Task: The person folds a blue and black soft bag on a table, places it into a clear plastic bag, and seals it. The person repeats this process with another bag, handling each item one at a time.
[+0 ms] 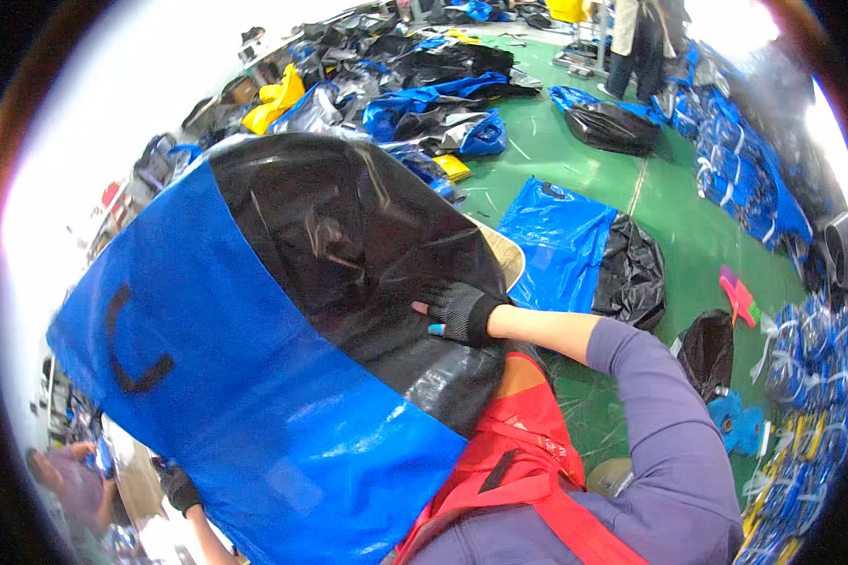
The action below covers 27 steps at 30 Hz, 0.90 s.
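A: Far left, what's there?
B: Blue end of a big blue-and-black bag [264, 344], held up before the wearer, spreading across the middle. Gloved left hand [179, 488] at its lower left edge; fingers mostly hidden, can't tell whether they clamp.
A: Handling?
B: Judging by sheen and creases: light for its size, soft, slippery, hardly fragile. Likely to sag unless held at two places.
A: Where to grip?
B: Edges or a gathered fold; the smooth face would slide.
A: Further right?
B: Gloved right hand [464, 313] laid on the black part, two visible fingertips apart, pinching nothing I can see. Beyond it, a second blue-and-black bag [561, 247] on the floor [589, 174].
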Tool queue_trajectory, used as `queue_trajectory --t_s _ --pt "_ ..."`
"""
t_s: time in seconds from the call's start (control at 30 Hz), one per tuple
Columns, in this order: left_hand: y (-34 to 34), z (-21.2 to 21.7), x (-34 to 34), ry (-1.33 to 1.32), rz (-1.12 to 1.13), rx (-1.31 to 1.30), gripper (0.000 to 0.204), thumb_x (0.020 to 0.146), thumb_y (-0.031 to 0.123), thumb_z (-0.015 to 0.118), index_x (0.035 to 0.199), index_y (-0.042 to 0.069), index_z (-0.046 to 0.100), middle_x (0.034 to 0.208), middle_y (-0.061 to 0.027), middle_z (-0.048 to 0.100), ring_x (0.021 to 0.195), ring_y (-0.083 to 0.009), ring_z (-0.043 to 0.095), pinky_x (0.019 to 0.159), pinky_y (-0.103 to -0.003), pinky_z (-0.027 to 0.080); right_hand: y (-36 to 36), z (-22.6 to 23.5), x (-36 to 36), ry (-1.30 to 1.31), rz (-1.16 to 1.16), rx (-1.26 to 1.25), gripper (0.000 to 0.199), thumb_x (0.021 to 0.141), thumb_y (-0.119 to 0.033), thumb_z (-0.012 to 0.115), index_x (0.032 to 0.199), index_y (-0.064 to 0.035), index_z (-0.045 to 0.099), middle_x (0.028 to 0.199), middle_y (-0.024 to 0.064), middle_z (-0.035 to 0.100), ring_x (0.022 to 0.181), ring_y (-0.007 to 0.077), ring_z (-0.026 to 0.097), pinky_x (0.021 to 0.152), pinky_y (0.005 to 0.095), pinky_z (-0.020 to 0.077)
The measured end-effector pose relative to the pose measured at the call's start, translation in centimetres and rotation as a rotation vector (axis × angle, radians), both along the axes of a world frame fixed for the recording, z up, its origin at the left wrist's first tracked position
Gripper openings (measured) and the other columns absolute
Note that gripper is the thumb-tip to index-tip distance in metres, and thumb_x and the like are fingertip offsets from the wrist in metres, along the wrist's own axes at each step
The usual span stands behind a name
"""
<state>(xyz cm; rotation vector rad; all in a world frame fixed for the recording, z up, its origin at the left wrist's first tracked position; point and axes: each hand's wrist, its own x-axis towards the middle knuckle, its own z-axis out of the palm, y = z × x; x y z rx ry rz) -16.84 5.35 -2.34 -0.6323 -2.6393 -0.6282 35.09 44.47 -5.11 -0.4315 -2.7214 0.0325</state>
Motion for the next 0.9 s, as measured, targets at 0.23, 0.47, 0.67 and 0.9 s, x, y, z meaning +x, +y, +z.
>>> queue_trajectory --t_s 0.23,0.47,0.67,0.9 --pt "3.6 -7.6 2.6 0.227 -0.156 -0.102 0.068 0.078 0.013 0.066 0.138 0.000 0.036 0.136 -0.0246 0.044 0.125 -0.0404 0.045 0.104 -0.045 0.038 3.9 5.3 -2.0 0.357 0.005 -0.233 0.023 0.083 -0.030 0.059 0.086 -0.0095 0.069 0.078 0.0183 0.067 0.076 0.0373 0.066 0.071 0.0449 0.0520" --pt "27.1 -3.5 16.5 0.261 -0.917 -0.150 0.062 0.083 0.037 0.064 0.137 0.013 0.045 0.144 -0.0163 0.041 0.135 -0.0394 0.034 0.111 -0.051 0.024 14.8 8.8 -8.8 -0.002 -0.838 -0.143 0.079 0.079 -0.062 0.061 0.127 0.0001 0.049 0.123 0.0261 0.057 0.105 0.0401 0.061 0.086 0.0446 0.0495" --pt "31.2 -4.5 23.3 0.116 -1.219 -0.153 0.070 0.085 0.056 0.053 0.144 0.020 0.038 0.147 -0.0181 0.037 0.139 -0.0423 0.026 0.114 -0.054 0.015 8.1 8.0 -0.7 -0.315 -0.050 -0.434 0.050 0.090 -0.048 0.054 0.087 0.0009 0.064 0.081 0.0253 0.063 0.077 0.0374 0.064 0.071 0.0459 0.0491" --pt "28.7 -6.3 28.0 -0.069 -1.323 -0.344 0.068 0.085 0.055 0.055 0.137 0.012 0.046 0.142 -0.0182 0.042 0.134 -0.0400 0.034 0.113 -0.053 0.020 11.5 10.3 5.4 -0.304 -0.376 -0.422 0.047 0.089 -0.049 0.054 0.098 -0.0044 0.067 0.086 0.0233 0.066 0.083 0.0379 0.064 0.077 0.0449 0.0481"
